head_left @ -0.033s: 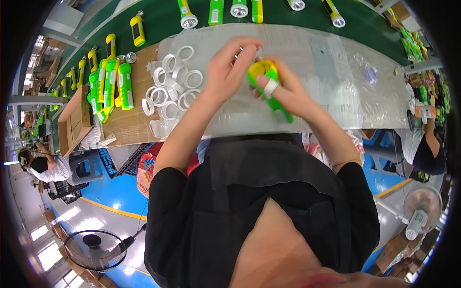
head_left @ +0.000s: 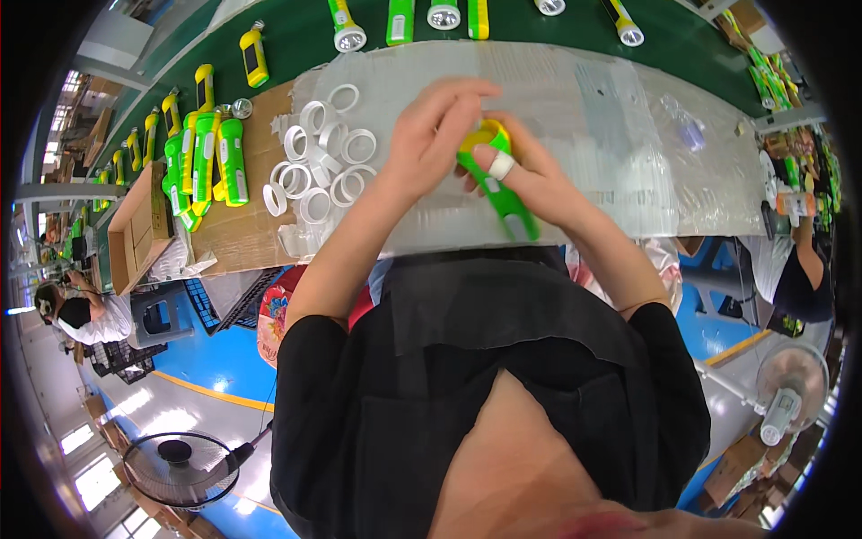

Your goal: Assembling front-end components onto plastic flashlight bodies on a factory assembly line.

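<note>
My right hand [head_left: 536, 175] is closed round a green and yellow flashlight body [head_left: 514, 208]. The wide yellow end of the body faces up and looks open, with no lens or white ring on it, while the lower end is blurred by motion. A white wrap [head_left: 500, 165] circles a digit of that hand. Close beside the open end, my left hand [head_left: 431, 135] has its fingers curled together; whatever they hold is hidden. Several loose white rings [head_left: 316, 160] lie on the work surface to the left of my left forearm.
Green and yellow flashlights [head_left: 205, 157] are piled at the left, by a cardboard box [head_left: 139, 229]. More flashlights [head_left: 348, 34] stand or lie along the far green bench. A clear plastic sheet [head_left: 709, 171] covers the right side. Fans [head_left: 180, 467] stand behind, and people sit at both sides.
The flashlight body's lower end has swung slightly left and down. The shiny bit seen at my left fingers is now hidden, and that hand has shifted slightly.
</note>
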{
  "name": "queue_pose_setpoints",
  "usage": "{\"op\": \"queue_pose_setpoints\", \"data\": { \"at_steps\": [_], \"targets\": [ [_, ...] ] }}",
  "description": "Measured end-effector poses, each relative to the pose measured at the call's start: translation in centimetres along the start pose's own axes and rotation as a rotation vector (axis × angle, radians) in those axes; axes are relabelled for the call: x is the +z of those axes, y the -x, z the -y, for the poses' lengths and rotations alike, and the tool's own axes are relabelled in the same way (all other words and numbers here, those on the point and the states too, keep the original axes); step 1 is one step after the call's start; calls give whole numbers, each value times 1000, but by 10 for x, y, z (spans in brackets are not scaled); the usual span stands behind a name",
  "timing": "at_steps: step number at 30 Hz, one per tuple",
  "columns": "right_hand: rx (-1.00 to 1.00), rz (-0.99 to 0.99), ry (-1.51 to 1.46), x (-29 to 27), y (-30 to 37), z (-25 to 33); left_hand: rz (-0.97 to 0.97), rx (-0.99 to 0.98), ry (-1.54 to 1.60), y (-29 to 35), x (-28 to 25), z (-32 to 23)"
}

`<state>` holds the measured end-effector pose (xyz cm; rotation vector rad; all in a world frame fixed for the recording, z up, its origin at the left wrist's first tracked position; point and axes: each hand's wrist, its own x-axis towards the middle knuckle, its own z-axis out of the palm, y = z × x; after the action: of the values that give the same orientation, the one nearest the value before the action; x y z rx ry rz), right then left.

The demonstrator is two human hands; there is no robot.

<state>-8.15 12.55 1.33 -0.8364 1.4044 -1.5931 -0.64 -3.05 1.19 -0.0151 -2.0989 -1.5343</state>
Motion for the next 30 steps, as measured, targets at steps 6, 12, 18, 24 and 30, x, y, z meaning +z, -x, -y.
{"op": "queue_pose_setpoints", "data": {
  "at_steps": [6,12,18,24,30],
  "targets": [
    [-35,-22,-263,5,20,-21,230,418,-104,6,15,6],
    [-55,-353,-367,-17,48,-20,89,155,123,-5,55,38],
    [-94,-464,-238,-34,69,-29,207,156,-584,-9,69,92],
    [-92,-417,-186,-32,64,-23,123,72,-350,-10,58,77],
    [-91,-237,-203,-15,41,-14,140,220,-122,12,34,0]
  ]
}}
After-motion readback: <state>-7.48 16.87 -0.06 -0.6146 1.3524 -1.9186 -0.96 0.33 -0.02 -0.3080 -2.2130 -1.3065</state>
